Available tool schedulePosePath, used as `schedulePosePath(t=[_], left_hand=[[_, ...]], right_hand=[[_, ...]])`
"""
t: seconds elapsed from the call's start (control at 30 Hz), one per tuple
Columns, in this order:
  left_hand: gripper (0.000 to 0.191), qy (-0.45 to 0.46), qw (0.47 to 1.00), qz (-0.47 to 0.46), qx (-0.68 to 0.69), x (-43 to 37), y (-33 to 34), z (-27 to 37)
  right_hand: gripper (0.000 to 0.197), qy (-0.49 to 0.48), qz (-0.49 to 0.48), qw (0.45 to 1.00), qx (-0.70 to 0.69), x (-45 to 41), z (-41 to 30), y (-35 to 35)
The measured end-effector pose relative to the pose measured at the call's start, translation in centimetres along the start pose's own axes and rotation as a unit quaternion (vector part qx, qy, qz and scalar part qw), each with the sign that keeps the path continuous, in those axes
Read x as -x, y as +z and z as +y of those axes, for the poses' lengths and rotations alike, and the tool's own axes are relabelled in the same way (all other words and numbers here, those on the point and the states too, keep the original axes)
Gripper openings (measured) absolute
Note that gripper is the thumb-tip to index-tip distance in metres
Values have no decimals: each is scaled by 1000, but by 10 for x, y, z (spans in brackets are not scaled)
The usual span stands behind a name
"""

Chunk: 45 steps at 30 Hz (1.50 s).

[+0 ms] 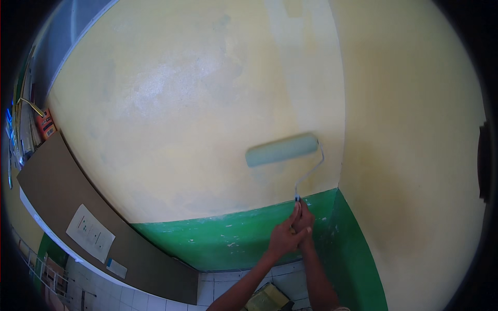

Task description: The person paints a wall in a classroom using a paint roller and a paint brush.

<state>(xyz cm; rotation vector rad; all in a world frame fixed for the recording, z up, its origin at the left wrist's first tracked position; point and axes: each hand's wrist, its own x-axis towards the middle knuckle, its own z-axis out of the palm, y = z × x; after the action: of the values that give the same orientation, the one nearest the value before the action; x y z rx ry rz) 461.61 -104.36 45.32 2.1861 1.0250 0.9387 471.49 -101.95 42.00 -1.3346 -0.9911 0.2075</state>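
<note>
Both of my hands are wrapped around the handle of a paint roller (282, 149), one against the other. My left hand (286, 237) lies over the lower grip, its thumb crossing towards the right wrist. My right hand (304, 219) grips close below the wire frame (309, 171). The pale green roller sleeve is at the cream upper wall (186, 128), tilted slightly, its right end higher; whether it presses on the wall cannot be told. Damp-looking pale patches show on that wall. Below it runs a green painted band (229, 237) with chipped spots.
A paint tray (268, 299) stands on the tiled floor (288, 280) below my arms. On the left is a brown cabinet (128, 248) with papers attached, an orange box (46, 124) and long items on top. A side wall (408, 136) meets the painted wall at right.
</note>
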Motion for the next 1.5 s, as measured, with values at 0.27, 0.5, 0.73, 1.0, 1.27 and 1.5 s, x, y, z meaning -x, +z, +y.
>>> schedulePosePath(t=[0.27, 0.5, 0.73, 1.0, 1.27, 1.5], left_hand=[[85, 8, 999, -3, 45, -97, -86, 110], [85, 83, 995, 50, 29, -114, -80, 108], [87, -84, 993, -64, 52, -12, 1, 33], [75, -53, 992, -110, 24, 57, 34, -17], [51, -222, 933, -230, 166, 196, 29, -157], [44, -386, 786, -445, 188, 328, -32, -346]], right_hand=[[28, -109, 32, 993, -28, -130, -108, 2], [27, -154, 32, 987, -24, -149, -112, -5], [31, -12, 7, 1000, -6, -15, 16, -18], [30, 19, -6, 999, 34, 77, 73, -40], [32, 138, -38, 989, 46, 235, 96, -49], [35, 387, -166, 889, 182, 414, 114, 3]])
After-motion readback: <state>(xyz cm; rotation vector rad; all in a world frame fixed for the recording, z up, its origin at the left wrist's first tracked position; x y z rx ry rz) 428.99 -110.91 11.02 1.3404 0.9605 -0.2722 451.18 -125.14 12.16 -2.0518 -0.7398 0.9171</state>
